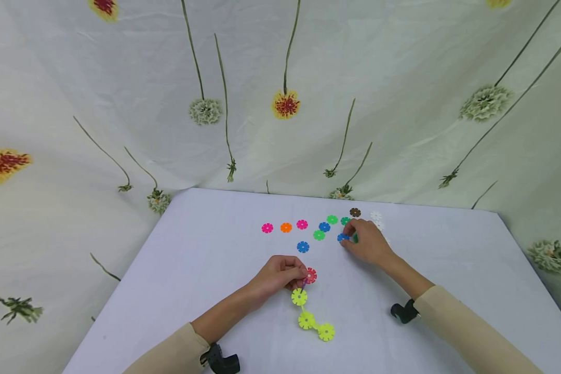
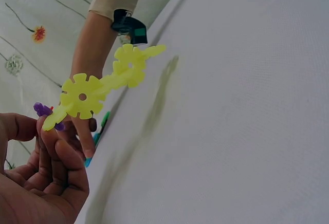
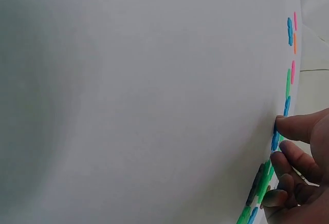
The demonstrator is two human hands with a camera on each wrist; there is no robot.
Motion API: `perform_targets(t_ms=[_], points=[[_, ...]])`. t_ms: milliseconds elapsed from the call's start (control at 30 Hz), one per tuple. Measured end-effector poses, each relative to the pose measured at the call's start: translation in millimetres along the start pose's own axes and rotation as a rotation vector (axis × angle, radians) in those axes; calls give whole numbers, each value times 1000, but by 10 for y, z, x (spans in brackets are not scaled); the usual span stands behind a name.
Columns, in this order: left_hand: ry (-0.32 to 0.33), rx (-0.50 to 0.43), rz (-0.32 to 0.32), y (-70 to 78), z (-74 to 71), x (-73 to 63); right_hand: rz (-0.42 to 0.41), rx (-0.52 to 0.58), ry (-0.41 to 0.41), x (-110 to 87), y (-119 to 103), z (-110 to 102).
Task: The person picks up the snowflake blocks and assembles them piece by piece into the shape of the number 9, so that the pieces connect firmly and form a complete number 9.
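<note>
My left hand (image 1: 280, 275) pinches one end of a chain of interlocking notched plastic discs, clear of the table in the left wrist view. At that end are a red disc (image 1: 311, 275) and a purple disc (image 2: 43, 109), partly hidden by the fingers. Several yellow discs (image 2: 83, 96) trail off from them. Farther back, my right hand (image 1: 366, 241) has thumb and fingertips around the edges of a blue disc (image 1: 343, 237) at the table surface. Below that hand in the right wrist view sit green discs (image 3: 265, 180) and a dark disc (image 3: 254, 185).
Loose discs lie toward the back of the white table (image 1: 205, 249): pink (image 1: 267, 228), orange (image 1: 286, 227), blue (image 1: 303, 246), green (image 1: 319, 235), brown (image 1: 355, 212) and white (image 1: 376, 215). A flower-printed cloth (image 1: 262, 145) hangs behind. Each wrist carries a black camera (image 1: 404, 311).
</note>
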State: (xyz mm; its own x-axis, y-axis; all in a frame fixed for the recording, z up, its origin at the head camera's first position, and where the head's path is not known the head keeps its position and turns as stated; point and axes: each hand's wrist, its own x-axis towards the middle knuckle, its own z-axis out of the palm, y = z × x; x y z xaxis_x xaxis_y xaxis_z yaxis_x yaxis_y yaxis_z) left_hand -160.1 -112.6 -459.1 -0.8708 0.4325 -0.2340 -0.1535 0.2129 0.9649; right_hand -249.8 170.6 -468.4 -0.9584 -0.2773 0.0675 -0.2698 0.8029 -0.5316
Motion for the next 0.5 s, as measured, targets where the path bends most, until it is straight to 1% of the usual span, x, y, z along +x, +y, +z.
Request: perform_targets(t_ms=[133, 233, 367, 500], points=[[1, -2, -3, 4, 6, -1, 11, -24, 0, 1, -1, -5], [-2, -6, -9, 7, 11, -3, 19, -20, -3, 10, 9, -6], [-6, -11, -13, 3, 16, -3, 20, 20, -4, 14, 29, -1], [-4, -8, -15, 0, 18, 2, -15, 78, -4, 7, 65, 16]])
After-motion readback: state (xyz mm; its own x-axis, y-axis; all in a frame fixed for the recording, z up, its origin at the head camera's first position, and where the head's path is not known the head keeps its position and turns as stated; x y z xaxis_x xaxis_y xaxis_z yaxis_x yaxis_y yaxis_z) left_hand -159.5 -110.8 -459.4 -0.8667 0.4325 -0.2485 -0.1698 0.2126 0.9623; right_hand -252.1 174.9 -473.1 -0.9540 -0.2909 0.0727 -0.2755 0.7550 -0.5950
